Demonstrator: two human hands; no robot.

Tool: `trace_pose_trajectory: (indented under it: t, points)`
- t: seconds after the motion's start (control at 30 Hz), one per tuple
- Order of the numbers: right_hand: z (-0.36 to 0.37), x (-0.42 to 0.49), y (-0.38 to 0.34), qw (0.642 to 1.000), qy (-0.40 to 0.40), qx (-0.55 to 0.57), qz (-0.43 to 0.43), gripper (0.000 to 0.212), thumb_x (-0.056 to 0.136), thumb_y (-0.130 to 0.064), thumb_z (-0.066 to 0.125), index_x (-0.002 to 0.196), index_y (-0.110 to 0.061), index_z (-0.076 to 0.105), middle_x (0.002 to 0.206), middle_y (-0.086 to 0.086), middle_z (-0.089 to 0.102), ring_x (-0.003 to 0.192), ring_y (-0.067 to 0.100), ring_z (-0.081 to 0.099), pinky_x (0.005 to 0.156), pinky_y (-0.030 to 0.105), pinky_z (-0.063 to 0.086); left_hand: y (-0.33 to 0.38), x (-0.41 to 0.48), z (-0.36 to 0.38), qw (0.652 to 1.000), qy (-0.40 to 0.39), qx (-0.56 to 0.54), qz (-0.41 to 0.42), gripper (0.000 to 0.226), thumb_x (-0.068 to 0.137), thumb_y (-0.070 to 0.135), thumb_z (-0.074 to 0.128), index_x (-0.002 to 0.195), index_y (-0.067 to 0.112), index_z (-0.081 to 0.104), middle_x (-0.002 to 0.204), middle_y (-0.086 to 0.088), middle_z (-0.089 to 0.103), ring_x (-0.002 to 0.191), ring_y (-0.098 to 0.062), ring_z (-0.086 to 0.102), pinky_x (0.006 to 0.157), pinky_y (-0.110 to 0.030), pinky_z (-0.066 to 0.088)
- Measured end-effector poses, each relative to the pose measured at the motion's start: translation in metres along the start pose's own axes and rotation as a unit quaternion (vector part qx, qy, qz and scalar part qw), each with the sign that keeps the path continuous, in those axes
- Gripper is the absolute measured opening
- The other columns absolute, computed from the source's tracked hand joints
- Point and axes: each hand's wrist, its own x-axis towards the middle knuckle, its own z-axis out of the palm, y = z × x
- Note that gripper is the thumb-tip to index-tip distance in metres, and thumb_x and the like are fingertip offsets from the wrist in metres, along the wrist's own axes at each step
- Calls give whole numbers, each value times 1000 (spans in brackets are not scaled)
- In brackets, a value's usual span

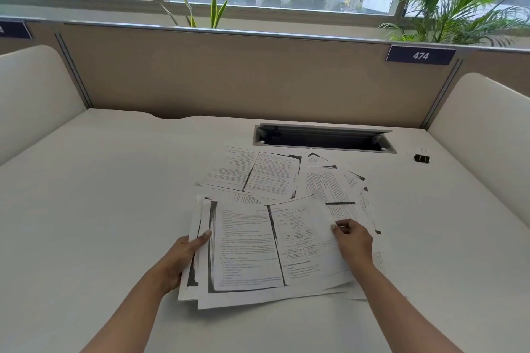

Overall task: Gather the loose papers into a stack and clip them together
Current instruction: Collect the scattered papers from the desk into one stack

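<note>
1. The left hand (187, 249) grips the left edge of a rough stack of photocopied sheets (249, 249) in the lower centre of the frame, thumb on top, fingers underneath.
2. The right hand (354, 241) rests on the stack's right side, fingertips curled and pinching the top sheet.
3. More loose papers (258, 173) lie fanned out just above the stack, overlapping one another, and some lie under the right hand.
4. A black binder clip (421, 157) sits alone at the right of the white desk (100, 195), well apart from the papers.
5. An open cable tray (324, 139) is set into the desk, just above the papers.
6. A "474" plate (420, 55) hangs on the partition at upper right.
</note>
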Motion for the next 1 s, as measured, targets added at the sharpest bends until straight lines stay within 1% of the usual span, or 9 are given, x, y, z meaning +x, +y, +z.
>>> trace_pose_trajectory:
  t: [0.23, 0.37, 0.47, 0.6, 0.7, 0.8, 0.83, 0.9, 1.0]
  points:
    - [12, -10, -11, 1000, -20, 22, 7, 12, 89, -8, 55, 97, -1, 61, 87, 8, 56, 83, 21, 49, 74, 24, 36, -4, 0, 1, 1000, -8, -9, 1, 23, 87, 12, 59, 109, 6, 62, 99, -16, 73, 86, -34, 71, 68, -41, 59]
    - [8, -10, -9, 999, -25, 16, 12, 3, 89, -10, 55, 90, -7, 56, 88, 9, 57, 83, 21, 50, 72, 24, 36, -2, 0, 1, 1000, -15, -21, 3, 18, 87, 9, 59, 103, 5, 63, 94, -15, 74, 82, -31, 71, 62, -38, 59]
    - [8, -14, -8, 998, -64, -13, -7, 9, 89, -13, 56, 95, -6, 58, 91, 6, 57, 85, 22, 52, 71, 24, 36, -4, 1, 1, 1000, -13, -17, 7, 18, 87, 2, 57, 104, 3, 62, 92, -14, 74, 78, -28, 72, 59, -35, 59]
    - [7, -14, -10, 998, -62, -14, -23, 25, 87, -16, 60, 108, -2, 57, 103, 11, 62, 93, 24, 56, 75, 25, 39, -3, 2, 0, 999, -16, -28, 23, 26, 87, 2, 57, 113, 1, 58, 105, -21, 69, 90, -34, 68, 66, -37, 60]
    - [2, -11, -12, 999, -36, 21, 2, 49, 85, -27, 64, 126, -6, 47, 123, 12, 57, 107, 26, 55, 84, 31, 41, 3, -1, -3, 997, -39, -44, 43, 27, 85, 3, 57, 111, 3, 60, 103, -19, 71, 89, -33, 69, 70, -39, 60]
    - [0, -6, -18, 991, -75, 97, 49, 56, 85, -39, 62, 130, -11, 43, 123, 9, 57, 112, 28, 56, 90, 37, 43, 11, -4, -6, 993, -61, -75, 72, 23, 81, 5, 60, 105, 4, 62, 97, -16, 72, 80, -27, 72, 68, -38, 60]
    - [0, -5, -20, 984, -101, 139, 55, 51, 85, -38, 61, 126, -11, 47, 120, 9, 60, 106, 27, 60, 89, 38, 46, 14, -5, -7, 991, -67, -82, 85, 28, 76, 9, 68, 103, 4, 63, 98, -17, 72, 80, -26, 72, 68, -37, 60]
    - [0, -6, -25, 968, -137, 205, 38, 34, 87, -29, 60, 115, -10, 56, 114, 11, 66, 96, 26, 64, 84, 40, 53, 21, -7, -8, 987, -76, -81, 114, 64, 47, 28, 89, 101, 4, 65, 98, -16, 72, 82, -27, 72, 68, -36, 60]
    - [-3, -9, -33, 953, -145, 266, -23, 16, 90, -19, 57, 104, -13, 61, 110, 12, 67, 93, 27, 66, 76, 38, 56, 29, -6, -10, 983, -73, -60, 159, 89, 25, 38, 93, 103, 6, 66, 99, -11, 74, 90, -27, 70, 69, -33, 59]
